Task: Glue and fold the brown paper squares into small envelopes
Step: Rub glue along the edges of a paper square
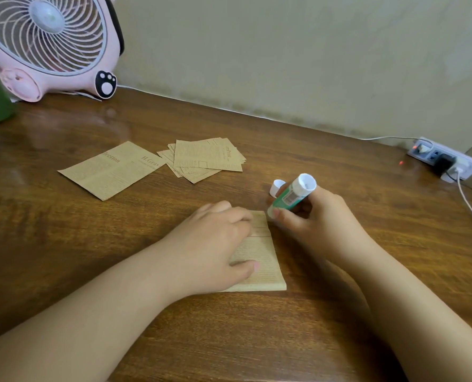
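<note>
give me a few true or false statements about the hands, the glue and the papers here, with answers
1. The right hand holds a green glue stick. True.
2. The left hand is lifted clear of the table. False: it presses on the folded brown paper.
3. A loose pile of brown papers lies beyond the hands. True.
4. The glue stick's cap lies on that pile. False: the right hand holds it too.
5. The pink fan stands far right. False: far left.

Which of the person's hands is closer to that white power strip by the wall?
Right. The right hand, gripping the glue stick, sits nearer the power strip; the left hand presses the folded paper farther away.
</note>
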